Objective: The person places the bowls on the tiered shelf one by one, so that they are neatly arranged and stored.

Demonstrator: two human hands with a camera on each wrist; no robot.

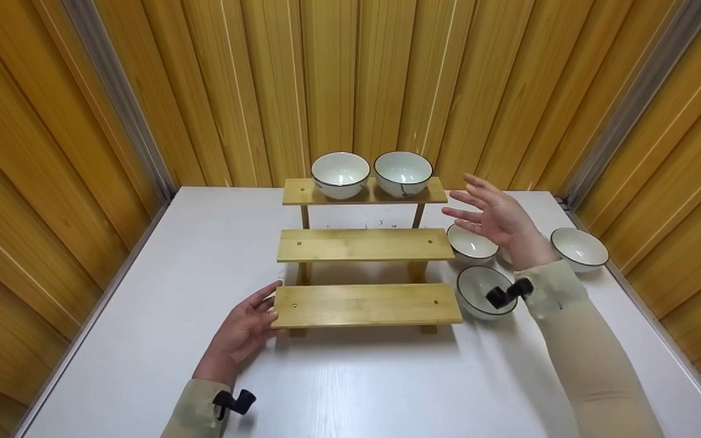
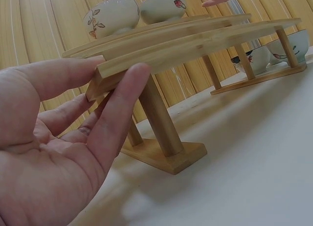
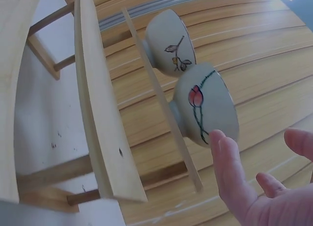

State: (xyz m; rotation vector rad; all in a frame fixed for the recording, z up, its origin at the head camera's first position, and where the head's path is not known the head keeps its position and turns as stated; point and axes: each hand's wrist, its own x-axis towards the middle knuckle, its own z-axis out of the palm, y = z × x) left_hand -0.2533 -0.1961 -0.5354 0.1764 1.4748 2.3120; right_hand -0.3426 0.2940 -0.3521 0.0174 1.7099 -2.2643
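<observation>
A three-tier wooden rack (image 1: 367, 305) stands on a white table. Its lowest shelf (image 2: 161, 55) is gripped at the left end by my left hand (image 1: 244, 334) (image 2: 54, 143), thumb and fingers around the corner. Two white bowls with dark rims, a left one (image 1: 339, 176) and a right one (image 1: 403, 175), sit side by side on the top shelf. My right hand (image 1: 496, 219) (image 3: 269, 196), fingers spread and holding nothing, is raised right of the rack. In the right wrist view, its fingertip is close to the tulip-patterned bowl (image 3: 205, 106); contact is unclear.
Right of the rack, several more bowls rest on the table (image 1: 338, 389): one beside the middle shelf (image 1: 472, 246), one nearer the front (image 1: 485, 293), one farther right (image 1: 578, 249), another mostly hidden by my right wrist. Wood-patterned walls (image 1: 375, 79) enclose the back and sides.
</observation>
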